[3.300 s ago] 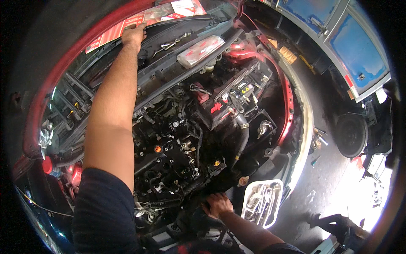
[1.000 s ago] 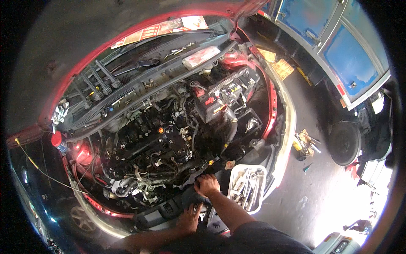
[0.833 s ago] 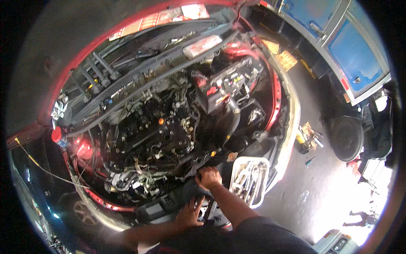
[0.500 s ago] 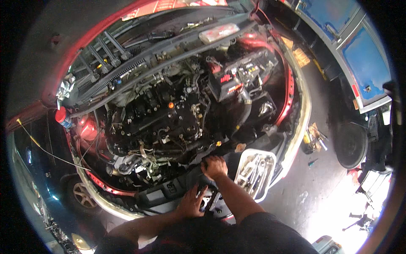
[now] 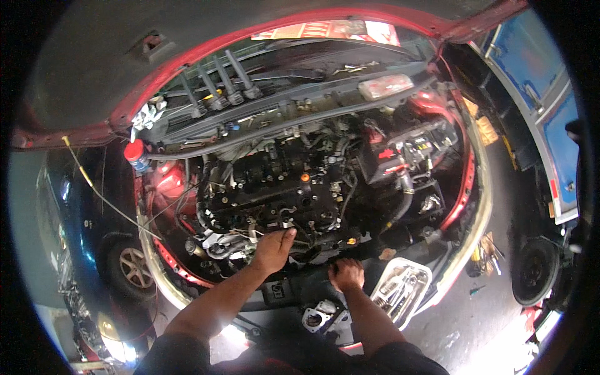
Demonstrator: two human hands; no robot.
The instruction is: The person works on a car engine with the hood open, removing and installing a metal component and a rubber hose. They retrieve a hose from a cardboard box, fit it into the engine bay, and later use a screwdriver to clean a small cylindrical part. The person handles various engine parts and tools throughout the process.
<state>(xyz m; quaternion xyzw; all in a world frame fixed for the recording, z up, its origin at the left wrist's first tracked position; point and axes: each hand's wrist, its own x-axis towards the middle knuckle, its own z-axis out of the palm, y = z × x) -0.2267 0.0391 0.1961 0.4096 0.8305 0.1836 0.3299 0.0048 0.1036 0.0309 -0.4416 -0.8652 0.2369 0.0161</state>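
My left hand (image 5: 274,251) reaches over the front edge of the black engine (image 5: 269,200), fingers drawn together at its lower side. What they pinch, if anything, is too small to make out. My right hand (image 5: 347,275) is at the dark front panel (image 5: 300,284), with its fingers curled downward. Whatever lies under those fingers is hidden. Close to my body, a metal throttle body (image 5: 315,319) with a round opening lies on the panel. Right of my right hand sits a white tray (image 5: 426,284) filled with metal tools and parts.
A black battery (image 5: 400,156) stands at the engine bay's right. The raised red hood (image 5: 125,112) arches overhead. A red-and-blue can (image 5: 135,156) stands at the left corner, near a thin cable (image 5: 103,194). Several ignition coils (image 5: 240,75) lie below the windshield.
My left hand has left the throttle body and moved forward to the engine's front edge. My right hand stays at the front panel. The whole view has shifted.
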